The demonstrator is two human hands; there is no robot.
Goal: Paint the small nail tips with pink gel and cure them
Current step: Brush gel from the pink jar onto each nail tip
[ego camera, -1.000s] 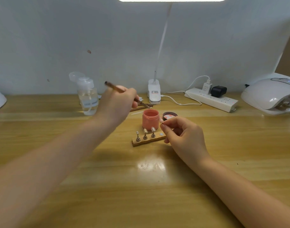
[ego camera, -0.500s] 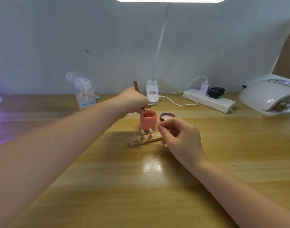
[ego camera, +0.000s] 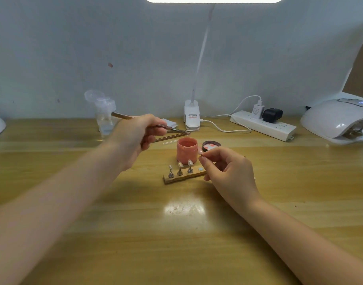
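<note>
The left hand grips a thin brown brush between thumb and curled fingers, the handle slanting up and back over the knuckles and the bristle end pointing toward the pink gel jar, just above and behind its open rim without touching it. The right hand pinches a small nail tip between thumb and forefinger, held right beside the jar's near right edge; the tip is too small to tell whether any gel is on it. Directly in front of the jar lies a wooden holder strip, with three nail tips on metal stands upright in a row along it and a small pale dot at its right end, close to the right hand's fingers. Just right of the jar and behind the right hand's fingertips sits the jar's dark lid, turned inner face up. Behind the jar to the left, two more brushes lie on the wooden table. Farther back from the jar stand a clear pump bottle to the left, a white clip lamp base straight behind, and a white power strip with plugs to the right. Far right of the jar rests the white curing lamp, well apart from both hands.
</note>
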